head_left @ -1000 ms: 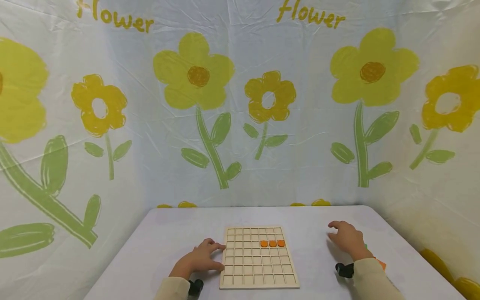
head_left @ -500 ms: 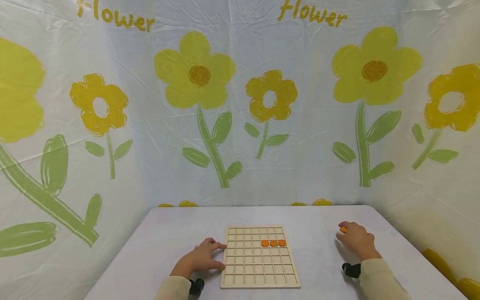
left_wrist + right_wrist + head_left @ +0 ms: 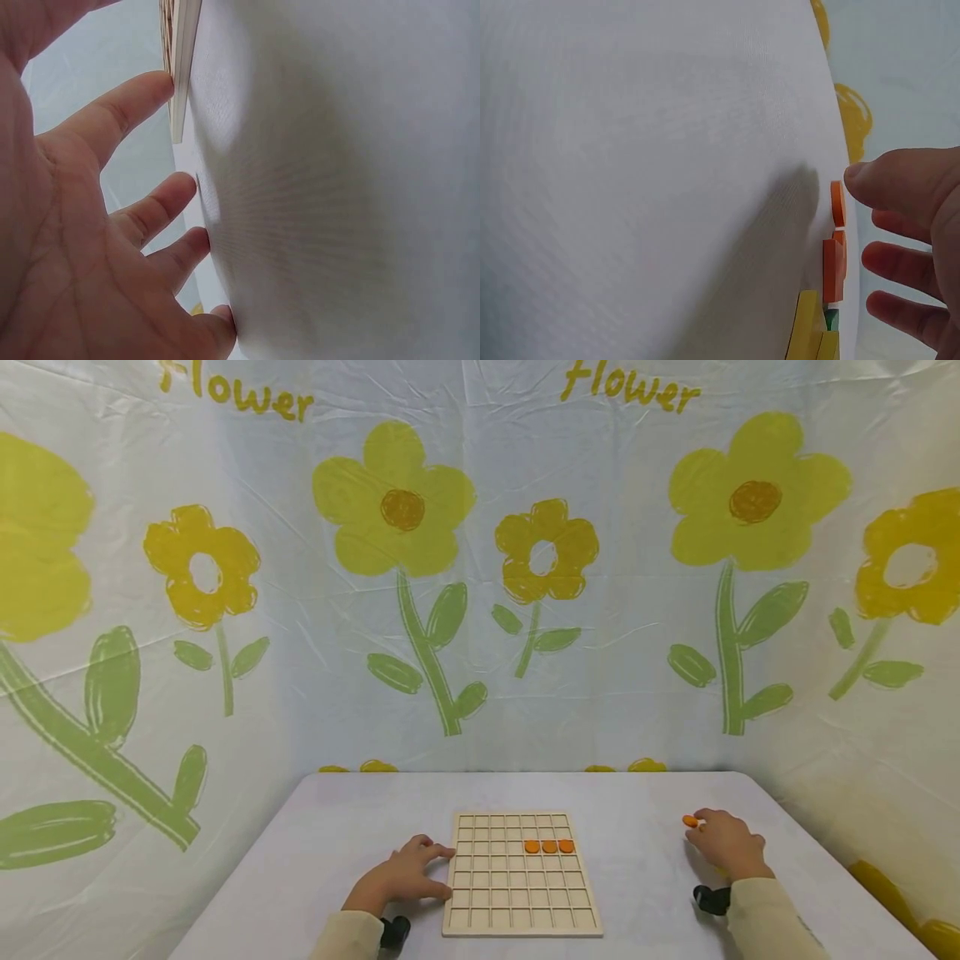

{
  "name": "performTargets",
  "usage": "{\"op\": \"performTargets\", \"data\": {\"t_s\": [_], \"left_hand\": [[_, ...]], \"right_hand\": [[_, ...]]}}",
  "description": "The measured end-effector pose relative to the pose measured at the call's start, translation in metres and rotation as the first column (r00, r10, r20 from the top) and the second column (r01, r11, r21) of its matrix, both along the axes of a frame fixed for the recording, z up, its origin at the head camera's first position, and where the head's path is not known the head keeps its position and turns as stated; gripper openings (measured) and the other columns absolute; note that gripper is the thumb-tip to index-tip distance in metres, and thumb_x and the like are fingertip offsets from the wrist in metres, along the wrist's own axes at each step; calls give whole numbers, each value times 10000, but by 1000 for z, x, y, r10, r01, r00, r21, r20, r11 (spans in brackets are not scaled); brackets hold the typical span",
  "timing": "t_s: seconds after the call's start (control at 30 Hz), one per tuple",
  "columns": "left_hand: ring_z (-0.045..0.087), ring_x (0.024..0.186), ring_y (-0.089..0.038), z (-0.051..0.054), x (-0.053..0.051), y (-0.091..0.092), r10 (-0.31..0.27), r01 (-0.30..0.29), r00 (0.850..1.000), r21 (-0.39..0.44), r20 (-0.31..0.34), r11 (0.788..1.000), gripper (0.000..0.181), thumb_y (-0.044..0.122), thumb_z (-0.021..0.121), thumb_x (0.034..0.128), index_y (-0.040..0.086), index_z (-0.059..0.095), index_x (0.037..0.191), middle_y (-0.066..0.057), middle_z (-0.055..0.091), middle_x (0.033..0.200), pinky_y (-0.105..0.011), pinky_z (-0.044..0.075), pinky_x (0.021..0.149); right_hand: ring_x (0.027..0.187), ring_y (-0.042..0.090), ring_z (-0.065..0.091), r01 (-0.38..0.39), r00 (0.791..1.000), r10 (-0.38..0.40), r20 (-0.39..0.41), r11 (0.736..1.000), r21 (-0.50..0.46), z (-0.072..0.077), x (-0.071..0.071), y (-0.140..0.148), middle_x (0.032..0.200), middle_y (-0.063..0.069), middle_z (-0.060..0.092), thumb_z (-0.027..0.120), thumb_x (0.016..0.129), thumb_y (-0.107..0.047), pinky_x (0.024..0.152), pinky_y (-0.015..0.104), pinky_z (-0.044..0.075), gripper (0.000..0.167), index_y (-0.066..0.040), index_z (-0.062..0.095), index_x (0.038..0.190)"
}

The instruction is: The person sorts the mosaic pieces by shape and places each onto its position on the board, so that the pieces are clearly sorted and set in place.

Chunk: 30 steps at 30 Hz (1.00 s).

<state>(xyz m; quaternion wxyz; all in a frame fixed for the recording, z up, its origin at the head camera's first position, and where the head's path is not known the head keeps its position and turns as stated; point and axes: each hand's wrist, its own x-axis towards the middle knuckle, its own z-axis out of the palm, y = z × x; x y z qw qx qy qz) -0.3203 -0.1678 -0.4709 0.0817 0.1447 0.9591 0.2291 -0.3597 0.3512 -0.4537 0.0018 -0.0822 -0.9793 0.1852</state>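
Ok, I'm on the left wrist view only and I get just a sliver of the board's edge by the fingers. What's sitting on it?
Observer: The head view shows three orange discs side by side in one row of the board, the last one at its right edge.
Operator: And where's the right hand?
Observer: It's in the head view too: the right hand is over the right side of the table, apart from the board.
Operator: Anything close to it?
Observer: Yes, the right wrist view shows another orange disc right by its thumb; I can't tell whether they touch.
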Motion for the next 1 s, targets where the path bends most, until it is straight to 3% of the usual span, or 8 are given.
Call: {"op": "performTargets", "data": {"t_s": [0.33,0.8,1.0], "left_hand": [[453,1261,-405,-1,0,0,1,-1,1000,1,2,1000,660,486,762,735,233,591,1319,-143,439,1359,-743,220,1049],[439,1279,-412,3,2,1,17,-17,1000,-2,10,1000,646,467,770,735,238,597,1313,-150,441,1369,-739,223,1051],[430,1295,-399,4,3,2,25,-25,999,-2,20,1000,653,470,772,736,244,592,1321,-144,439,1381,-736,218,1056]], "right_hand": [[999,447,555,24,1000,-24,16,1000,-11,6,5,-2,1191,323,575,622,894,-247,820,623,374,486,79,540,1246],[992,436,557,1,1000,-1,21,1000,-14,-5,-3,4,1153,313,595,657,881,-220,799,611,378,426,78,594,1178],[967,431,570,-2,1000,2,12,1000,5,-2,0,2,1117,316,611,635,878,-175,803,608,384,374,87,608,1143]]}}
